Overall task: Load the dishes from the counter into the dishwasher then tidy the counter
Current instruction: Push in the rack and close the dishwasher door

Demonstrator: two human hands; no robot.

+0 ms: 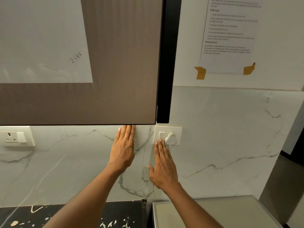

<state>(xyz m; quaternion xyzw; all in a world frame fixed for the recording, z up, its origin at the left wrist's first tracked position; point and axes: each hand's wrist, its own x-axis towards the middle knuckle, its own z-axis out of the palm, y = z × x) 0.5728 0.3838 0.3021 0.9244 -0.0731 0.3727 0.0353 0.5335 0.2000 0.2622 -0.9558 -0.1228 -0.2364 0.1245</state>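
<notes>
Both hands are raised flat against the marble backsplash. My left hand has straight fingers, and their tips reach the bottom edge of the brown wall cabinet door. My right hand is also flat, its fingertips touching the white rocker switch of a wall socket plate, beside a white plug seated in it. Neither hand holds anything. No dishes are in view. A light grey appliance top shows at the lower right; I cannot tell if it is the dishwasher.
A black speckled counter lies at the bottom left. A second socket sits on the wall at the far left. A printed instruction sheet is taped to the wall at the upper right. The cabinet's black side panel hangs above the switch.
</notes>
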